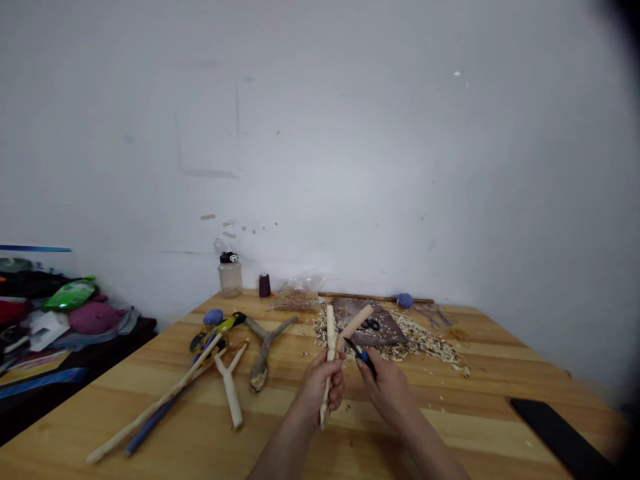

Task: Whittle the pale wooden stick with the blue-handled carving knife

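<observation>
My left hand [323, 387] is wrapped around the stem of a peeled, pale forked stick [331, 327], its two prongs pointing up and away from me. In my right hand [390, 390] is a utility knife [367, 358] with a dark blade and a black and blue handle. The blade's tip is close to the base of the right prong; whether it touches the wood I cannot tell. Left of my hands lie a second peeled forked stick [230, 390] and a forked branch with grey bark [265, 350].
Wood shavings [425, 340] surround a dark brown sheet [345, 310] with black-handled scissors on it. Long sticks [150, 410] lie at the left. A bottle [230, 277], thread spool [265, 285] and plastic bag [297, 297] stand along the wall. A black flat object [555, 433] lies at the right.
</observation>
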A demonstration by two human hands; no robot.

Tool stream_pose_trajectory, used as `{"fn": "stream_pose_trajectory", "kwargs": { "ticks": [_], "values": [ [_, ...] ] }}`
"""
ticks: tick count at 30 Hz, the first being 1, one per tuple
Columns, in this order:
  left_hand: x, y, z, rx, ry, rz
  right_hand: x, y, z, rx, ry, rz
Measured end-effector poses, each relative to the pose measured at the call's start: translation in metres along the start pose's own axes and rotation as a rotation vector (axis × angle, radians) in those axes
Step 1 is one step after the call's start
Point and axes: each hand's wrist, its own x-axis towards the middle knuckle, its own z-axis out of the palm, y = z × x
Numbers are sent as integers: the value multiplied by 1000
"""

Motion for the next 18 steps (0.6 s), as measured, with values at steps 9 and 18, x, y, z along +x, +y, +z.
{"fn": "stream_pose_trajectory", "kwargs": {
  "ticks": [9,18],
  "values": [
    [-1,0,2,19,-14,-9,0,1,2,-66,-11,-5],
    [-3,1,5,86,40,-37,-1,-7,-4,-206,-49,7]
  ]
}}
